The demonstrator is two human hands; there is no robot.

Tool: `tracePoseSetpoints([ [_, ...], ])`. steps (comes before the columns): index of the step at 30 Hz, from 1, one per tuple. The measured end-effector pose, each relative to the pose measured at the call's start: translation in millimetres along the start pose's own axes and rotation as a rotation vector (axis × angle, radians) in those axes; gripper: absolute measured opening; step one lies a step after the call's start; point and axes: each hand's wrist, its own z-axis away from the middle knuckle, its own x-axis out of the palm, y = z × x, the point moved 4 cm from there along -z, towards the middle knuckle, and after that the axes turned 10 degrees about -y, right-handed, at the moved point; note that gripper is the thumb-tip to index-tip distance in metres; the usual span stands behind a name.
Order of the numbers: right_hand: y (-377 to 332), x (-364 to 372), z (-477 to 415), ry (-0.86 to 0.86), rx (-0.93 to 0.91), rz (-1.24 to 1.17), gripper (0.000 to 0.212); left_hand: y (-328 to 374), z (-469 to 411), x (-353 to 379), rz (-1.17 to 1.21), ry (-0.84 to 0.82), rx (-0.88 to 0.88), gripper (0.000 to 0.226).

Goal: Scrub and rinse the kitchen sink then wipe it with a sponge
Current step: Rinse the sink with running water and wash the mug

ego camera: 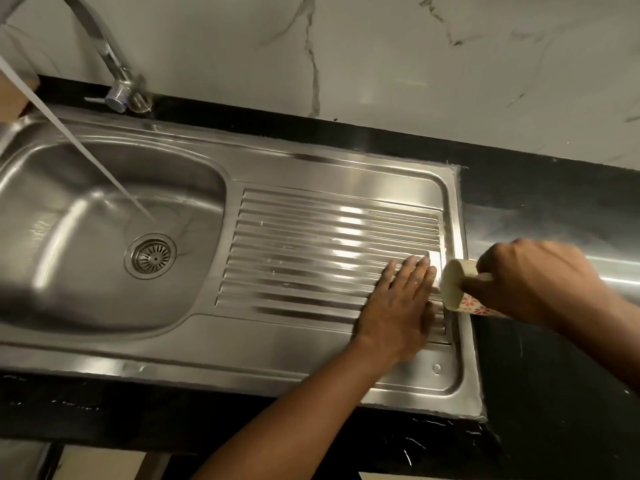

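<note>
A stainless steel sink (194, 161) fills the view, with its basin on the left and a ribbed drainboard (311, 237) on the right. Water streams (104, 168) from the tap (114, 77) into the basin near the drain (151, 255). My left hand (398, 306) lies flat with straight fingers on the right end of the drainboard. My right hand (533, 282) grips a cream cup with red flower print (457, 289), tipped on its side with its mouth toward my left hand, just above the drainboard's right edge. No sponge is in view.
A black countertop (554, 202) surrounds the sink and runs off to the right. Behind it rises a white marble-patterned wall (381, 64). A brown object (14, 98) sits at the far left edge by the tap.
</note>
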Motion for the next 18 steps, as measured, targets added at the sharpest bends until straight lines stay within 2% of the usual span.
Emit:
tracePoseSetpoints([
  [3,-35.6,-6.7,-5.2,0.022,-0.092,-0.022,0.053,-32.1,17.0,-3.8,0.017,0.023,-0.059,0.066],
  [7,-82.5,-25.7,-7.6,0.151,-0.221,-0.093,0.05,-100.9,55.9,-11.9,0.066,0.105,-0.21,0.063],
  [11,-103.2,-40.1,-8.3,0.224,-0.291,-0.309,0.051,-166.0,96.6,-20.7,0.072,0.13,-0.393,0.063],
  [13,-97.4,-44.0,-8.6,0.192,-0.286,-0.458,0.051,-183.3,106.6,-22.9,0.064,0.133,-0.453,0.063],
  [15,-82.9,-43.7,-4.8,0.085,-0.275,-0.663,0.049,-186.0,109.4,-26.5,0.083,0.142,-0.49,0.063],
  [18,-52.5,-33.9,13.4,-0.076,-0.193,-0.931,0.048,-158.0,102.0,-32.7,0.133,0.172,-0.445,0.064],
])
